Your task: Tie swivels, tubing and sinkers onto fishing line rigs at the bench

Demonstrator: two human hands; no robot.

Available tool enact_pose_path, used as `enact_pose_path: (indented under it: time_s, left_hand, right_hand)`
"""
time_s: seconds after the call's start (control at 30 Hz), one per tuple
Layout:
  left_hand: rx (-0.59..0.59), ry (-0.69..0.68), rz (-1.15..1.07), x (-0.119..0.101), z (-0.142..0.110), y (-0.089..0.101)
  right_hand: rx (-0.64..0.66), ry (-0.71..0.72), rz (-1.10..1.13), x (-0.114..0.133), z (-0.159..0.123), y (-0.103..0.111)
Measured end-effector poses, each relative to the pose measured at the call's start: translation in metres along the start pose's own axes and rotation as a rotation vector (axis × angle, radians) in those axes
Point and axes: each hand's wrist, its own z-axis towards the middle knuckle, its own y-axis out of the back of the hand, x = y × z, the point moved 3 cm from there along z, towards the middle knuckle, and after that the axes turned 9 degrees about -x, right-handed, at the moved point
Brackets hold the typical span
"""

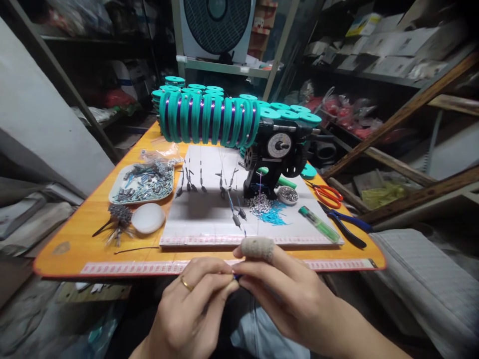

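My left hand (194, 299) and my right hand (284, 294) meet in front of the near edge of the orange table (75, 234). Both pinch a tiny dark piece (237, 276) between their fingertips; I cannot make out what it is. A grey knitted cot (257, 248) covers a finger of my right hand, and a ring sits on my left. A thin line runs from the pinch up over the white mat (209, 219) toward the row of teal spools (207, 119) wound with purple line. Small rigged pieces (202, 182) lie along that mat.
A black winding machine with a dial (279, 149) stands right of the spools. A tray of small metal parts (144, 182), a white oval object (148, 218), blue tubes (271, 214), a green lighter (319, 224), orange scissors (329, 194) and blue pliers (348, 224) lie around. Shelves crowd both sides.
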Motion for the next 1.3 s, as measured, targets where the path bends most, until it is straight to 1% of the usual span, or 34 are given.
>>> enact_pose_path:
  time_s: [0.1,0.13,0.17,0.2,0.3,0.33,0.37,0.4,0.43,0.5,0.53,0.57,0.6,0.63,0.7,0.77,0.83,0.93,1.07,1.13,1.2,1.27,1.3]
  left_hand:
    - [0.016,0.072,-0.047,0.0,0.002,0.002]
    - [0.03,0.125,-0.075,0.0,0.005,0.003]
    - [0.06,0.208,-0.112,0.002,0.007,0.003]
    - [0.104,0.33,-0.166,0.005,0.01,0.002]
    - [0.291,0.812,-0.451,0.014,0.013,-0.004]
    - [0.332,0.935,-0.556,0.016,0.012,-0.005]
    - [0.333,1.008,-0.646,0.017,0.011,-0.006]
    - [0.283,1.035,-0.703,0.019,0.01,-0.005]
    - [0.182,1.029,-0.73,0.02,0.009,-0.004]
    - [-0.103,0.974,-0.735,0.023,0.003,0.001]
    - [-0.219,0.95,-0.734,0.022,-0.001,0.001]
    - [-0.29,0.947,-0.739,0.021,-0.005,0.0]
    - [-0.304,0.971,-0.755,0.019,-0.008,-0.004]
    - [-0.277,1.026,-0.777,0.016,-0.01,-0.009]
    - [-0.239,1.204,-0.837,0.011,-0.011,-0.02]
    - [-0.269,1.356,-0.937,0.008,-0.005,-0.028]
    - [-0.313,1.426,-1.02,0.006,0.004,-0.031]
    - [-0.334,1.456,-1.056,0.007,0.012,-0.03]
    - [-0.336,1.404,-1.049,0.008,0.006,-0.027]
    - [-0.285,1.416,-1.026,0.007,0.0,-0.028]
    - [-0.238,1.469,-1.011,0.006,-0.004,-0.03]
    - [-0.248,1.497,-1.027,0.007,-0.001,-0.031]
    - [-0.267,1.502,-1.045,0.008,0.001,-0.032]
  right_hand:
    - [-0.007,0.064,-0.028,0.0,0.0,0.0]
    - [-0.016,0.085,-0.026,0.0,0.001,0.0]
    - [-0.031,0.116,-0.027,0.001,0.003,0.001]
    - [-0.052,0.157,-0.03,0.001,0.005,0.002]
    - [-0.086,0.253,-0.043,0.001,0.008,0.003]
    - [-0.095,0.252,-0.042,0.001,0.007,0.002]
    - [-0.113,0.234,-0.038,0.0,0.006,0.002]
    - [-0.142,0.2,-0.034,-0.001,0.005,0.001]
    - [-0.187,0.157,-0.031,-0.002,0.004,0.0]
    - [-0.312,0.051,-0.029,-0.003,0.002,-0.001]
    - [-0.373,0.001,-0.031,-0.003,0.0,-0.001]
    - [-0.432,-0.037,-0.033,-0.003,-0.001,-0.002]
    - [-0.468,-0.062,-0.036,-0.002,-0.002,-0.003]
    - [-0.484,-0.072,-0.041,-0.001,-0.003,-0.004]
    - [-0.467,-0.064,-0.042,0.0,-0.004,-0.006]
    - [-0.438,-0.035,-0.035,0.001,-0.005,-0.008]
    - [-0.422,-0.007,-0.04,0.0,-0.007,-0.008]
    - [-0.417,0.014,-0.077,0.0,-0.011,-0.008]
    - [-0.406,-0.023,-0.108,-0.003,-0.027,-0.006]
    - [-0.354,-0.058,-0.076,-0.007,-0.035,-0.007]
    - [-0.286,-0.081,-0.029,-0.012,-0.04,-0.008]
    - [-0.243,-0.083,0.011,-0.015,-0.039,-0.01]
    - [-0.246,-0.069,0.029,-0.015,-0.036,-0.01]
